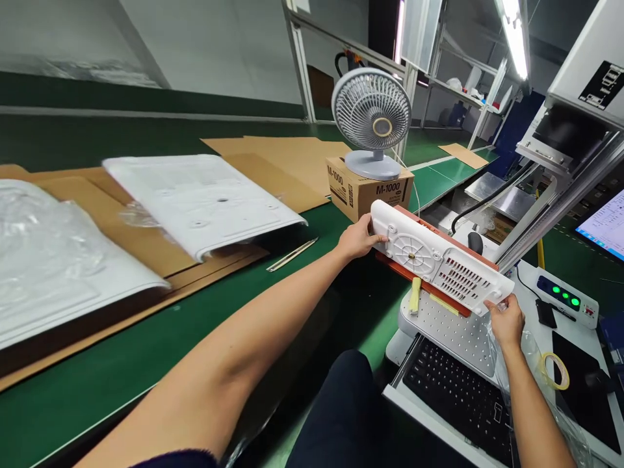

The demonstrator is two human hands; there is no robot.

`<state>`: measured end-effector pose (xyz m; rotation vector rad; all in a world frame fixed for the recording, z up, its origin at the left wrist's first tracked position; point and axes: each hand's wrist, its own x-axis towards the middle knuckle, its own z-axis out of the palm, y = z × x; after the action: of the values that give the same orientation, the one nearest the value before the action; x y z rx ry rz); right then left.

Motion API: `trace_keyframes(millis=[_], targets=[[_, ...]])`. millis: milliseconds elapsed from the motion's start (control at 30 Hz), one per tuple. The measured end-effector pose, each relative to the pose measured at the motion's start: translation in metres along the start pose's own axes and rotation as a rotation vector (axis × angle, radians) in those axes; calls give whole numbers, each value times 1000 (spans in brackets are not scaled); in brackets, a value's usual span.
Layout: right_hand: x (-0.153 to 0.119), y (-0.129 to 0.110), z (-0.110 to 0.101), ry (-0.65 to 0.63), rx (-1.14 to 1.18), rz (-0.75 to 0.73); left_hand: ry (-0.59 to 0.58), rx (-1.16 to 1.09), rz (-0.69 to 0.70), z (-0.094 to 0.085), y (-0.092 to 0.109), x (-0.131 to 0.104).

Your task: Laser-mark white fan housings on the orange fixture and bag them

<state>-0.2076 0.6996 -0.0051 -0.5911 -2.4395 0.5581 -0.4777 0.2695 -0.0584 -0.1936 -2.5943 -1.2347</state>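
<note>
Left arm [234, 354]: nearest me, stretched beside the green table [195, 331].
Left hand [358, 239]: closed on the far end of the white panel [433, 261], my thumb over its face.
Right hand [507, 322]: pinching its opposite end.
White panel: tilted above the perforated plate [453, 335], an orange piece [402, 267] behind it.
Fan [372, 110]: on a carton [358, 195], beyond my left hand.
</note>
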Motion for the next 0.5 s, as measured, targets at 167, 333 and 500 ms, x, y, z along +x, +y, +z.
trace_keyframes(millis=[167,333,500], targets=[[0,-2,-5,-30,-38,5,-7,-10,-17,-5,13,-11],[-4,-2,-12,-52,-64,12,140,73,158,-9,39,-28],[-6,-8,-14,-55,-102,20,99,279,344,-8,71,-34]])
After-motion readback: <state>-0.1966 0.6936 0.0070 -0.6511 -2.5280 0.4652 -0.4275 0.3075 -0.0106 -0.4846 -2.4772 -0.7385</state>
